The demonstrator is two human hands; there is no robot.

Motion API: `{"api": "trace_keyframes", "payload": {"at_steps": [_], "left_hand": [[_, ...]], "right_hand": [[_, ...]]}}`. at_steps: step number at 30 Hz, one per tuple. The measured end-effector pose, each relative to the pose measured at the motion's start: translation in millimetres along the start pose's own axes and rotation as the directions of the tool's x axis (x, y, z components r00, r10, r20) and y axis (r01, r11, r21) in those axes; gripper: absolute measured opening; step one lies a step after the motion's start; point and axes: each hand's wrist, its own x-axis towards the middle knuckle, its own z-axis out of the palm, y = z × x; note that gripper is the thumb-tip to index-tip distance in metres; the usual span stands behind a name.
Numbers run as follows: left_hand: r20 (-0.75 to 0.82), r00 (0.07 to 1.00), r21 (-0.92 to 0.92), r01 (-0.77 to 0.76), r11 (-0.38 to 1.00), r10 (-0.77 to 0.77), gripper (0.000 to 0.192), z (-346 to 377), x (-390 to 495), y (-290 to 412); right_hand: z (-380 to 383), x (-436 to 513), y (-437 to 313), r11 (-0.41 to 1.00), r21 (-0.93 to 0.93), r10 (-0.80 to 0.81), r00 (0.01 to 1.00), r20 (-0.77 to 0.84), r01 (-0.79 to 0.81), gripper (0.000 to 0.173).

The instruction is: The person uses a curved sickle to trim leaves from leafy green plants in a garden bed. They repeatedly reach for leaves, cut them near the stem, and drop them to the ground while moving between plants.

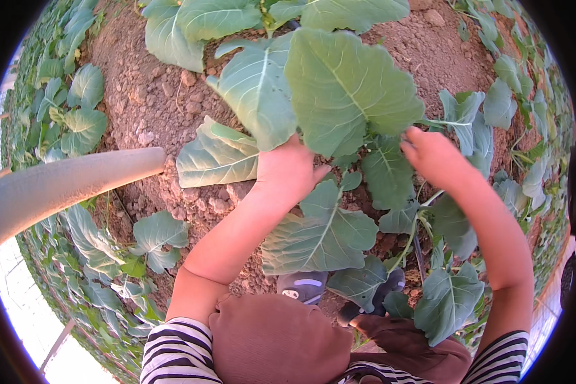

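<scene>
My left hand (288, 168) reaches in among broad blue-green leaves of a brassica-like plant, its thumb pointing right. An upright leaf (264, 91) hides most of its fingers, so any hold there is unclear. A paler leaf (221, 156) spreads out beside that hand, to the left. My right hand (429, 151) is at the plant's right side, with its fingers curled. They are close to the lower right edge of a large flat leaf (350, 91) and to a smaller drooping leaf (389, 168). Whether they pinch a stalk cannot be seen.
A thick, pale pole (77, 187) juts in from the left over dry, cloddy soil (144, 96). Below my hands lies another broad leaf (321, 235), just above my shoe (302, 285). A thin dark tube (419, 257) runs along the soil. More leafy rows (509, 105) flank both sides.
</scene>
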Motion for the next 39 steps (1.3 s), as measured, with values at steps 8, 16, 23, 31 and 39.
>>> {"api": "trace_keyframes", "payload": {"at_steps": [8, 16, 23, 31, 39], "left_hand": [[-0.013, 0.986, -0.231, 0.158, 0.960, -0.166, 0.034, -20.3, 59.1, -38.1], [-0.474, 0.777, -0.644, 0.015, 0.765, -0.415, 0.044, -28.2, 127.5, -101.5], [-0.386, 0.796, -0.843, -0.101, 0.528, -0.466, 0.046, -30.0, 114.6, -97.0], [0.007, 0.853, -0.953, 0.163, 0.254, -0.522, 0.064, -51.1, 77.3, -99.2], [-0.014, 0.806, -0.988, 0.078, 0.130, -0.592, 0.062, -35.7, 72.4, -105.3]], "right_hand": [[-8.9, 0.2, 31.4, 0.988, 0.153, 0.056, 0.978, -0.200, -0.025, 0.026], [27.3, 20.9, 28.4, 0.971, 0.221, -0.006, 0.932, -0.362, 0.092, 0.020], [69.4, 67.7, 18.8, 0.934, 0.053, -0.277, 0.808, -0.520, 0.355, 0.018], [44.9, 10.3, 1.1, 0.983, 0.181, -0.032, 0.967, 0.253, -0.015, 0.020], [41.3, 49.0, -5.4, 0.987, 0.123, -0.084, 0.979, -0.187, 0.108, 0.018]]}}
